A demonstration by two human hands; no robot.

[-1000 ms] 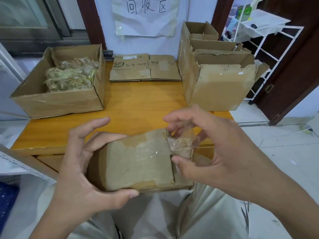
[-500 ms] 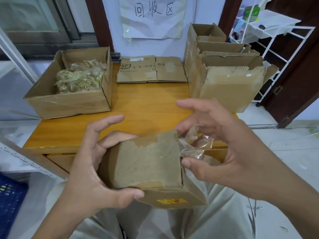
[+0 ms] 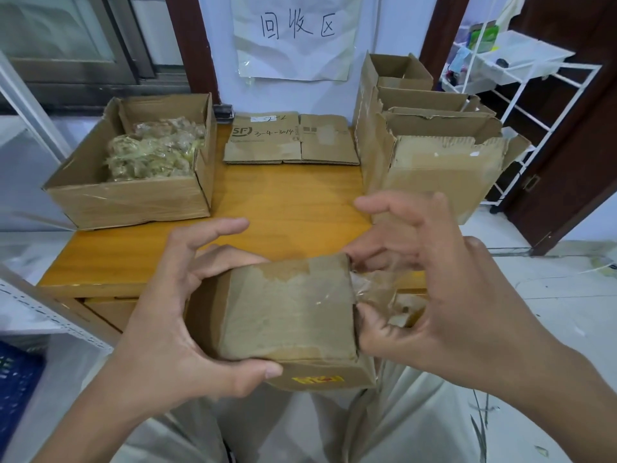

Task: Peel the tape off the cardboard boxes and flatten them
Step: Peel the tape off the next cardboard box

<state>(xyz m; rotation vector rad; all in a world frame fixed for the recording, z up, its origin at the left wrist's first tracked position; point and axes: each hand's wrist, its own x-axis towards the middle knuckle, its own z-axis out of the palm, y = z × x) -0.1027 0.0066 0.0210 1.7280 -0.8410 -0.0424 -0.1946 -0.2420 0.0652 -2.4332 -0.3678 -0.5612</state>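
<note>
A small brown cardboard box (image 3: 287, 312) is held in front of the wooden table's near edge, over my lap. My left hand (image 3: 180, 329) grips its left end, thumb under the front edge and fingers curled over the back. A crumpled strip of clear tape (image 3: 384, 295) hangs off the box's right end. My right hand (image 3: 444, 295) pinches that tape between thumb and curled fingers, with the index finger stretched out above. A yellow label shows on the box's front face.
On the wooden table (image 3: 290, 208) stand an open box full of wadded tape (image 3: 140, 162) at left, flattened cardboard (image 3: 290, 142) at the back, and a row of open boxes (image 3: 430, 145) at right. A white wire rack (image 3: 521, 81) stands beyond them.
The box has tipped so its yellow-labelled front face shows, and my right hand has closed in round the peeled tape at the box's right end.
</note>
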